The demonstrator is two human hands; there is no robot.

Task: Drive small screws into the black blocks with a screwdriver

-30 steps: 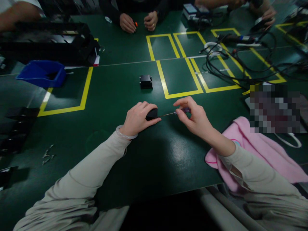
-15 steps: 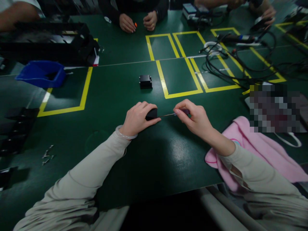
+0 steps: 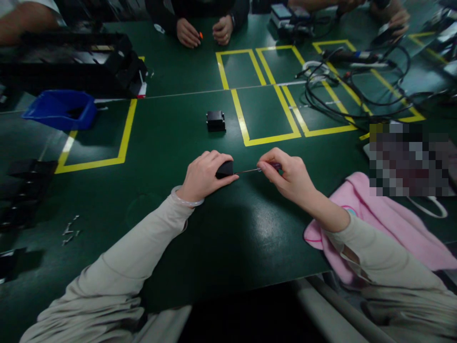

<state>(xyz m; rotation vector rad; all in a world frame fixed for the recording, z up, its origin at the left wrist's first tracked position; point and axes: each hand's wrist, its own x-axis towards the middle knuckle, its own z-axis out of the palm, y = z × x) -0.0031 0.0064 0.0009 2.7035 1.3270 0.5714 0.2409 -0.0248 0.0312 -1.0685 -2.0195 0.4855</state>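
My left hand [image 3: 205,175] is closed around a small black block [image 3: 224,169], thumb below and fingers over the top, on the green table. My right hand [image 3: 285,172] pinches the dark handle of a screwdriver [image 3: 250,170]. The thin shaft points left, and its tip meets the right end of the block near my left thumb. My palm hides part of the handle. Beyond my hands a second black block [image 3: 216,121] with shiny screw ends sits on the table.
Loose screws [image 3: 70,231] lie at left, near black parts [image 3: 26,190]. A blue bin [image 3: 60,109] stands before a black rack [image 3: 71,66]. Cables [image 3: 357,100] spread at right, above a pink cloth [image 3: 374,224]. Across the table are a co-worker's hands [image 3: 205,33].
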